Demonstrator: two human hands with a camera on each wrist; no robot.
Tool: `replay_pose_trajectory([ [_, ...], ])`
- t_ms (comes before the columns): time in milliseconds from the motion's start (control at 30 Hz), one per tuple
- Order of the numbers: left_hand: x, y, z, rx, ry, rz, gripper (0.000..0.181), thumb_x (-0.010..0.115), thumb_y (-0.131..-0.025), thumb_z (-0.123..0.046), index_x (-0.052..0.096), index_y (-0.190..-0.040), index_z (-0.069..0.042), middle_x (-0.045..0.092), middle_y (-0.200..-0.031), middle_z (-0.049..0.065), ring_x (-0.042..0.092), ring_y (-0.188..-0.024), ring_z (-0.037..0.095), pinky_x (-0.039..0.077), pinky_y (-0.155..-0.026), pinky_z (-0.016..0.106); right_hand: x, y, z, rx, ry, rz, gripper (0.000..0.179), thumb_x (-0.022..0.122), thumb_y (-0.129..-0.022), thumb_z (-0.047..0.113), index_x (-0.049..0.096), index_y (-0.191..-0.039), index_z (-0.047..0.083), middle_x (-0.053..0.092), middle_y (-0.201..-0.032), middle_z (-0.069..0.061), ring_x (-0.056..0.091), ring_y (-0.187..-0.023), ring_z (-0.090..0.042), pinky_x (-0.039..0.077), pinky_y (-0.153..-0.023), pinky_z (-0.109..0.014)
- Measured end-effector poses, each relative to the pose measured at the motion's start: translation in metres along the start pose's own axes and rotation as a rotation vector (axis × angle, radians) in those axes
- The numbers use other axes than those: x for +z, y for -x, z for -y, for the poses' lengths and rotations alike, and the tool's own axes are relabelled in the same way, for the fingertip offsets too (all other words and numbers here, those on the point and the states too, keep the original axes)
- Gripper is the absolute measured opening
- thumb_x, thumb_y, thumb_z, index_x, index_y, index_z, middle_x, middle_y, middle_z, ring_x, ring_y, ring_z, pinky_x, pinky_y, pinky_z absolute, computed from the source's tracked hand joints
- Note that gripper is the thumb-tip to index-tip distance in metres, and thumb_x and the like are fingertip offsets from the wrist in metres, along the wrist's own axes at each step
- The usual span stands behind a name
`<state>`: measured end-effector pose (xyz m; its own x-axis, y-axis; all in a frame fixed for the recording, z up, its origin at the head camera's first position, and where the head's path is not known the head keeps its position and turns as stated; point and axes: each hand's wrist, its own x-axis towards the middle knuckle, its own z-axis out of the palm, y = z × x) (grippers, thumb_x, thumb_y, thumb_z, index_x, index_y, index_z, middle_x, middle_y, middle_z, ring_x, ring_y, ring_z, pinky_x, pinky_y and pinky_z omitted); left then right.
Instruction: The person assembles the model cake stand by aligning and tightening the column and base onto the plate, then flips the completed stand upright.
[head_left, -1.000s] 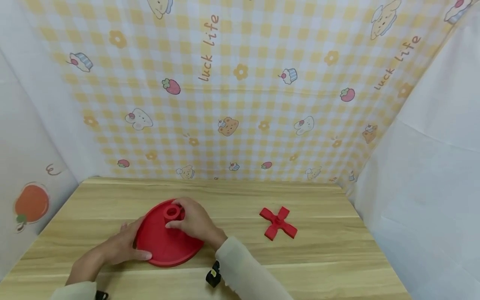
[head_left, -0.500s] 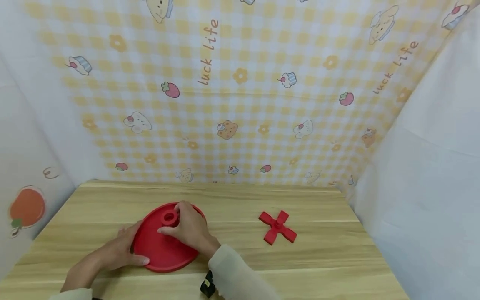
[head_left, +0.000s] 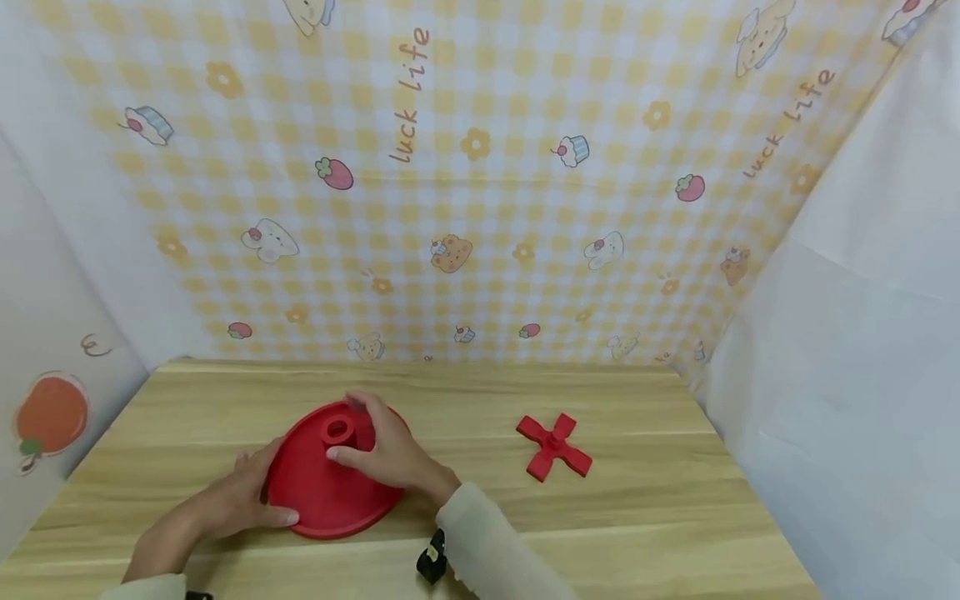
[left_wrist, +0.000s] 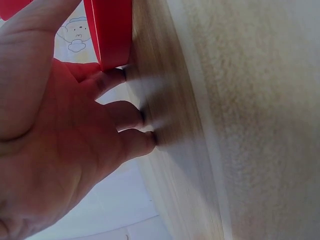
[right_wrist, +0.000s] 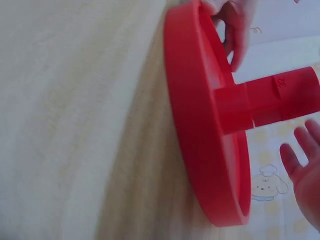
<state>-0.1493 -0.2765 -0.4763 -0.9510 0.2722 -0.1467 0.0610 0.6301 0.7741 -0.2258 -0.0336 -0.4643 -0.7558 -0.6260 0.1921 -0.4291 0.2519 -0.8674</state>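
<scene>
A red round base (head_left: pixel 322 492) with a raised rim lies on the wooden table. From its middle rises a hollow red post (head_left: pixel 339 431); a seam crosses it in the right wrist view, where an upper tube (right_wrist: pixel 295 95) meets the lower part. My left hand (head_left: pixel 240 500) holds the base's left edge, thumb over the rim, the other fingers outside; several fingertips touch the table in the left wrist view. Beside the post my right hand (head_left: pixel 393 450) is spread, its fingers (right_wrist: pixel 300 150) apart from the tube. Its thumb is not visible in the right wrist view.
A red cross-shaped piece (head_left: pixel 555 446) with a central peg lies on the table (head_left: pixel 637 517) to the right. A yellow checked cloth (head_left: pixel 480 208) hangs behind the table, with white cloth (head_left: pixel 847 333) at the right side.
My right hand's fingers have spread away from the post they were around. The base and my left hand stay in place; the view has tilted slightly.
</scene>
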Motion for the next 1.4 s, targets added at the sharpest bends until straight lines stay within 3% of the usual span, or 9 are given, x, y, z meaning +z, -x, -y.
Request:
replay_pose_trajectory([
  [133, 0.001, 0.000, 0.001, 0.011, 0.026, -0.006, 0.115, 0.087, -0.073, -0.030, 0.014, -0.152, 0.010, 0.030, -0.146, 0.039, 0.019, -0.136, 0.062, -0.005, -0.110, 0.075, -0.005, 0.000, 0.000, -0.028, -0.038, 0.066, 0.069, 0.063, -0.093, 0.002, 0.032, -0.152, 0.015, 0.049, -0.148, -0.002, 0.048, -0.130, -0.004, 0.046, -0.104, -0.023],
  [233, 0.002, -0.001, 0.002, 0.013, 0.037, 0.000, 0.114, 0.087, -0.073, -0.029, 0.014, -0.152, 0.010, 0.030, -0.146, 0.040, 0.018, -0.136, 0.062, -0.007, -0.110, 0.075, -0.004, -0.001, -0.002, -0.031, -0.022, 0.075, 0.066, 0.062, -0.092, -0.003, 0.035, -0.151, 0.012, 0.054, -0.142, 0.002, 0.052, -0.125, -0.002, 0.049, -0.099, -0.021],
  [433, -0.001, -0.002, 0.005, 0.029, 0.037, -0.005, 0.112, 0.086, -0.073, -0.028, 0.015, -0.153, 0.007, 0.030, -0.146, 0.039, 0.015, -0.135, 0.063, -0.004, -0.108, 0.078, 0.000, -0.009, -0.004, -0.081, 0.099, 0.018, 0.064, 0.073, -0.088, 0.000, 0.045, -0.145, 0.008, 0.062, -0.127, 0.001, 0.058, -0.112, -0.002, 0.050, -0.093, -0.015],
  [667, -0.006, -0.004, 0.004, 0.055, -0.001, -0.016, 0.111, 0.086, -0.074, -0.029, 0.017, -0.151, 0.009, 0.033, -0.144, 0.038, 0.025, -0.132, 0.060, -0.003, -0.109, 0.077, 0.001, -0.014, -0.003, -0.023, 0.154, -0.028, 0.061, 0.079, -0.085, 0.009, 0.053, -0.140, 0.012, 0.061, -0.123, 0.004, 0.056, -0.105, 0.000, 0.051, -0.085, -0.011],
  [933, -0.003, -0.006, 0.002, 0.026, -0.003, -0.005, 0.114, 0.087, -0.073, -0.030, 0.014, -0.152, 0.010, 0.031, -0.145, 0.039, 0.023, -0.134, 0.061, -0.004, -0.110, 0.075, 0.005, -0.012, -0.003, 0.004, 0.239, -0.066, 0.050, 0.083, -0.082, 0.020, 0.060, -0.126, 0.014, 0.059, -0.112, 0.005, 0.055, -0.098, 0.000, 0.049, -0.081, -0.010],
  [1133, -0.002, -0.006, 0.005, 0.032, -0.006, -0.003, 0.114, 0.087, -0.074, -0.030, 0.014, -0.152, 0.009, 0.030, -0.145, 0.040, 0.022, -0.133, 0.062, -0.006, -0.110, 0.075, 0.008, -0.012, -0.003, 0.047, 0.231, -0.077, 0.049, 0.084, -0.081, 0.027, 0.056, -0.119, 0.015, 0.057, -0.111, 0.007, 0.052, -0.095, 0.003, 0.049, -0.079, -0.009],
  [1300, -0.001, -0.006, 0.004, 0.006, 0.004, 0.006, 0.115, 0.087, -0.072, -0.031, 0.014, -0.153, 0.008, 0.030, -0.147, 0.038, 0.020, -0.135, 0.061, -0.002, -0.109, 0.077, 0.006, -0.010, 0.000, 0.056, 0.183, -0.050, 0.064, 0.082, -0.081, 0.038, 0.052, -0.133, 0.015, 0.056, -0.118, 0.008, 0.051, -0.101, 0.002, 0.049, -0.081, -0.012],
  [1400, -0.002, -0.005, 0.002, 0.012, 0.007, 0.003, 0.116, 0.087, -0.072, -0.030, 0.013, -0.153, 0.008, 0.029, -0.147, 0.038, 0.020, -0.135, 0.061, -0.002, -0.109, 0.077, 0.004, -0.010, 0.004, 0.053, 0.121, -0.006, 0.071, 0.080, -0.085, 0.034, 0.046, -0.143, 0.014, 0.055, -0.126, 0.007, 0.052, -0.108, 0.001, 0.050, -0.085, -0.014],
])
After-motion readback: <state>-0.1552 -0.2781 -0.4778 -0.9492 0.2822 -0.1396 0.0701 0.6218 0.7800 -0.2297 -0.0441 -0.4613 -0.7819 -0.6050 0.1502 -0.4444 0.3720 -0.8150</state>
